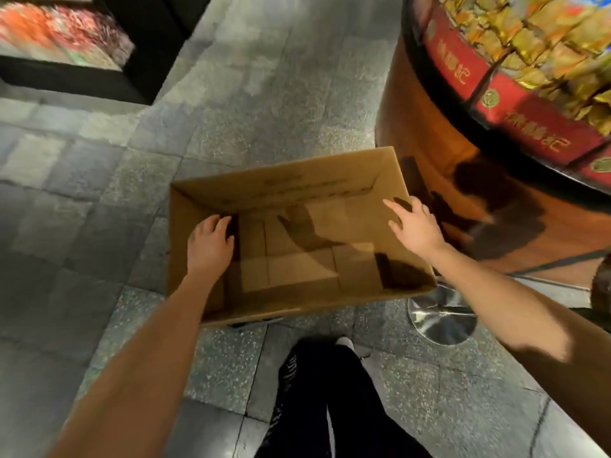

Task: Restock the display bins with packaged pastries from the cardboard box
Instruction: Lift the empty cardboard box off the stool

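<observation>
An open cardboard box [297, 190] sits in front of me above the stone floor, and only its bare bottom shows inside. My left hand [210, 241] grips the box's left wall, fingers curled over the rim. At the right wall, my right hand [415, 223] is spread with straight fingers touching the rim. At the upper right, a round wooden display bin [429, 133] with a red band holds a heap of gold-wrapped pastries [542, 38].
A second black display stand [99, 81] with red and pink packages stands at the upper left. A shiny metal base [441, 320] lies on the floor under the box's right corner. My dark trouser legs [330, 401] are below the box. Grey stone paving stretches to the left.
</observation>
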`<state>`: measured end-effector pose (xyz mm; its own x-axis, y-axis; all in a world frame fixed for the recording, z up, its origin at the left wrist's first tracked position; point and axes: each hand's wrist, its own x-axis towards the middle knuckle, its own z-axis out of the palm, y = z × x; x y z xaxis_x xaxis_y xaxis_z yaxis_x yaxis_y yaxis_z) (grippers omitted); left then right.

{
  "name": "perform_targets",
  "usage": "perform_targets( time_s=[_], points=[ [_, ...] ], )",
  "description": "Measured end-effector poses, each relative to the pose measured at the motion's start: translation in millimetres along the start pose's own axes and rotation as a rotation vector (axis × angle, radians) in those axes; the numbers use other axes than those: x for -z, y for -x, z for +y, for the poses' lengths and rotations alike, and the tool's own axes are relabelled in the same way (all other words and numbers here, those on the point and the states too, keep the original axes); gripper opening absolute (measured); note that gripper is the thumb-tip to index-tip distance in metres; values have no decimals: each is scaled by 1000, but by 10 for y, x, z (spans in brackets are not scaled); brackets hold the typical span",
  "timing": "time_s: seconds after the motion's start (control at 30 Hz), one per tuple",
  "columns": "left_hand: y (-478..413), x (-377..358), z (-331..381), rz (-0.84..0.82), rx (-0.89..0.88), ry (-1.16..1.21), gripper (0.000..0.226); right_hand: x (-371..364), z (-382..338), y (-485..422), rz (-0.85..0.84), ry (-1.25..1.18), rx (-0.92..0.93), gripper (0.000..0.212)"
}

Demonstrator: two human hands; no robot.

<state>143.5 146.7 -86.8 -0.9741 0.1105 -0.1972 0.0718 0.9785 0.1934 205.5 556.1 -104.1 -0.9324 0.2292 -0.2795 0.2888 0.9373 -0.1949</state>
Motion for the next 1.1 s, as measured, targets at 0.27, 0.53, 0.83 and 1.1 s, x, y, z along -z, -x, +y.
perform_targets(
  time_s=[0.27,0.53,0.83,1.1],
  points=[
    [-426,-393,-777,71,277,68,45,-465,138,-707,38,0,-76,52],
    [-518,-671,-1124,139,409,86,43,-567,289,-918,77,27,-59,50],
    [-705,-644,-1321,-17,501,265,49,-580,249,-1021,108,-101,-86,52],
    [-709,-541,-1426,-2,439,343,48,-493,226,-933,121,-165,-54,54]
  ],
)
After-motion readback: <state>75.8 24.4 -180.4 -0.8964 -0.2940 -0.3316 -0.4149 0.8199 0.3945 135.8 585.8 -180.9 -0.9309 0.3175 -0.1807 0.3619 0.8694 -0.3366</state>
